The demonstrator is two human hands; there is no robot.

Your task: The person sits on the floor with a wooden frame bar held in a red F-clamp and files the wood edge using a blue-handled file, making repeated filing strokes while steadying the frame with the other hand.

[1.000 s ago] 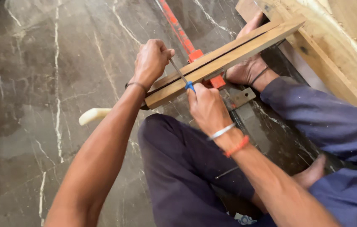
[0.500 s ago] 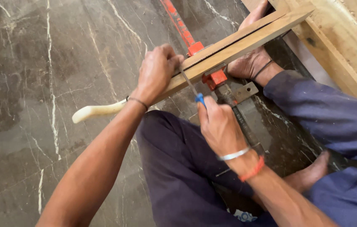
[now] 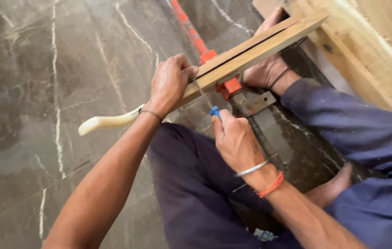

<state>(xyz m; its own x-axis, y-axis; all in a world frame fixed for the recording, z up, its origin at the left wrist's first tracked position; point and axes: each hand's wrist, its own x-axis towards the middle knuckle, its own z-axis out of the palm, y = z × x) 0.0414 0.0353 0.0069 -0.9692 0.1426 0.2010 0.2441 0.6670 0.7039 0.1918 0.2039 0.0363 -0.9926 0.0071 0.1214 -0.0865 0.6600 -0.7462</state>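
- My left hand (image 3: pixel 170 83) is closed around the near end of a long wooden strip (image 3: pixel 251 53), fingers wrapped over its top edge and thumb towards the right.
- The strip runs from my left hand up and away to the far right, tilted, with a dark groove along its upper face.
- My right hand (image 3: pixel 235 138) is curled tight on a small tool with a blue handle (image 3: pixel 215 111); its thin metal shaft points up and touches the side of the strip just right of my left hand.
- An orange bar clamp (image 3: pixel 207 53) crosses under the strip; its orange bar stretches to the far left, and its block sits just below the strip, near the blue handle.
- A threaded screw rod (image 3: pixel 258 133) of the clamp runs towards me beside my right hand, with a grey metal plate (image 3: pixel 263 101) next to it.
- A pale curved handle (image 3: pixel 108 122) lies on the floor to the left, its end passing behind my left wrist.
- A bare foot (image 3: pixel 263 69) rests under the far part of the strip, with a dark band at the ankle.
- I see a metal bangle (image 3: pixel 251 169) and an orange thread (image 3: pixel 272 184) on my right wrist.
- The floor (image 3: pixel 44 69) is dark marble with white veins; a big pale wooden board (image 3: pixel 371 41) lies at the far right.
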